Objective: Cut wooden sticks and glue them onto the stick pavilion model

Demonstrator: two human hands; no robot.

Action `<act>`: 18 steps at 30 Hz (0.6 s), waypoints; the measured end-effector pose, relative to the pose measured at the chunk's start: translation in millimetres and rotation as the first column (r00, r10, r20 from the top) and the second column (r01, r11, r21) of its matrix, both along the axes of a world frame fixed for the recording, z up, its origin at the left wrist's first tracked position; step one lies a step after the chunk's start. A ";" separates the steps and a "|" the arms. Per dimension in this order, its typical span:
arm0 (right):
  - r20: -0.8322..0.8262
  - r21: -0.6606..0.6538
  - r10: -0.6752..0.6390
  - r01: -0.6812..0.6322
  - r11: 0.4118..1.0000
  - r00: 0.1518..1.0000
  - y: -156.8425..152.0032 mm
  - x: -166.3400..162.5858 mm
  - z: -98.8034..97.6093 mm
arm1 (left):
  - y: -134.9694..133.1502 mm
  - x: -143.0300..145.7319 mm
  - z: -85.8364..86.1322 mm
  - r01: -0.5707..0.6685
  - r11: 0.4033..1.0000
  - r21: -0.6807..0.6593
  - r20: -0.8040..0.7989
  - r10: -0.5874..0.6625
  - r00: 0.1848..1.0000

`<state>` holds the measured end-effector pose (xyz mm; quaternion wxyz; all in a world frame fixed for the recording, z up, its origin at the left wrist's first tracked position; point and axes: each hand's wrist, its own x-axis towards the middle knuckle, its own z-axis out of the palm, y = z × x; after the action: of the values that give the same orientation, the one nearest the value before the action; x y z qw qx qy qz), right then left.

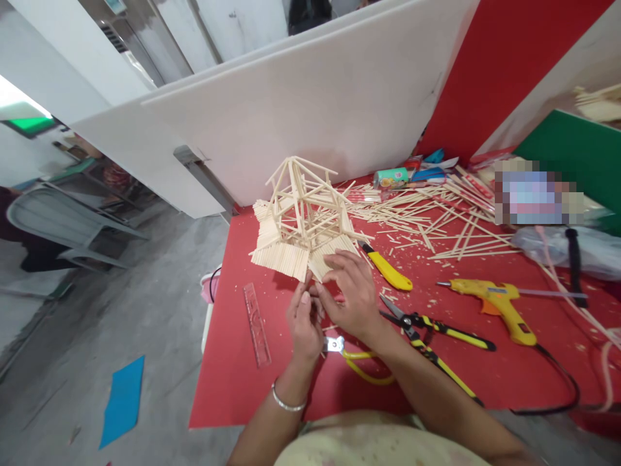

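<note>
A pavilion-like model of pale wooden sticks stands upright near the back edge of the red table. Its lower roof has slatted panels, and an open stick frame rises above them. At the model's near corner, the fingertips of my left hand are pinched together at the edge between two panels. My right hand is curled over the near right panel, its thumb and fingers gripping that edge close to my left fingertips. Whatever small piece may lie between the fingertips is hidden. A clear ruler lies left of my left hand.
Right of my hands lie a yellow utility knife, black-and-yellow pliers-like cutters, yellow-handled scissors and a corded yellow glue gun. Loose sticks cover the back right. A white panel rises behind the red table.
</note>
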<state>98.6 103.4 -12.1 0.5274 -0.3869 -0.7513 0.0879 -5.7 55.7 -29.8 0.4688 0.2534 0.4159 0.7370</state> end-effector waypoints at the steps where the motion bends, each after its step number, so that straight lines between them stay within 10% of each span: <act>1: 0.001 -0.001 0.001 -0.001 1.000 1.000 -0.2 0.0 0.1 | 0.1 0.0 0.0 0.001 1.000 0.001 0.000 -0.001 1.000; 18: 0.068 -0.005 -0.007 0.007 1.000 0.998 -1.2 0.9 0.6 | -0.9 -0.8 -3.8 -0.005 1.000 -0.026 0.013 0.006 1.000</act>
<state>99.5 102.2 -11.5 0.5010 -0.3936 -0.7672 0.0746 -6.5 54.7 -33.6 0.4728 0.2410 0.4231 0.7344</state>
